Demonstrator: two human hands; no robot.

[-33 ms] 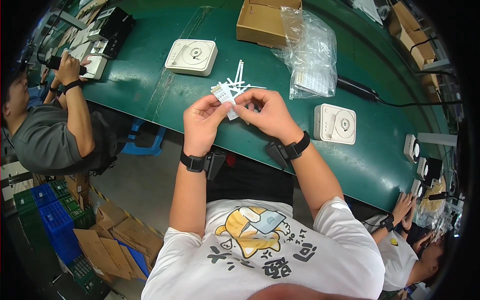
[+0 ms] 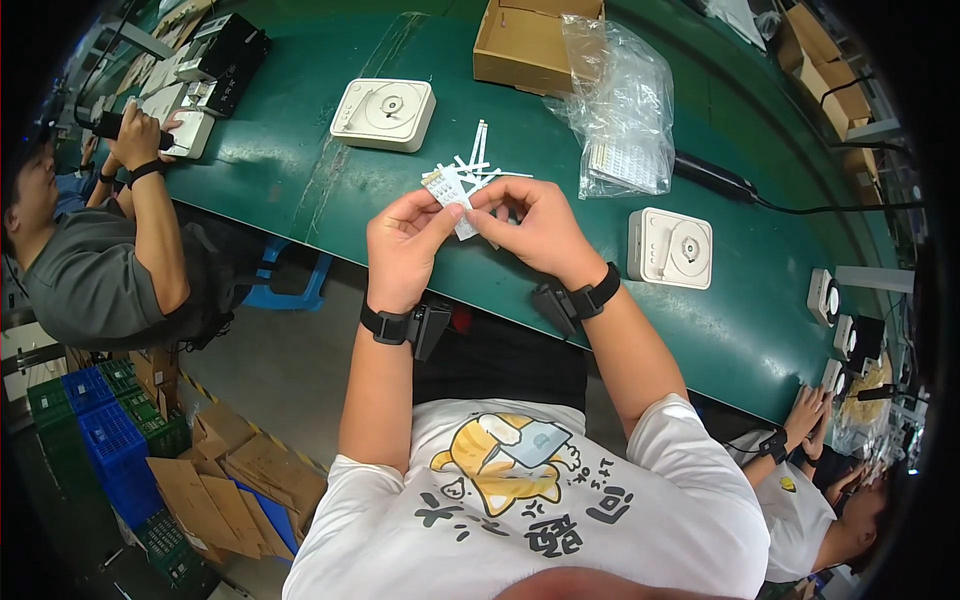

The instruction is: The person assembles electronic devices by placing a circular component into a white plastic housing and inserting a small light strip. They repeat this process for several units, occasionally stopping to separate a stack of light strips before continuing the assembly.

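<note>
A small white sheet of printed labels (image 2: 446, 187) is tilted up over the near part of the green table (image 2: 300, 190). My left hand (image 2: 402, 245) pinches it between thumb and fingers. At the sheet's right edge, the thumb and forefinger of my right hand (image 2: 540, 232) come together on it; the exact contact is partly hidden. Just beyond my fingers lie several narrow white strips (image 2: 481, 145) in a loose heap. One white square disc player (image 2: 383, 114) sits beyond my left hand, and another white disc player (image 2: 670, 248) is to the right of my right wrist.
Toward the far side stand an open cardboard box (image 2: 530, 50) and a clear plastic bag (image 2: 625, 130) with printed white sheets inside. A black cable (image 2: 820, 208) runs off rightward from a black handheld tool (image 2: 715, 178). Co-workers sit left (image 2: 100, 250) and right (image 2: 800, 520).
</note>
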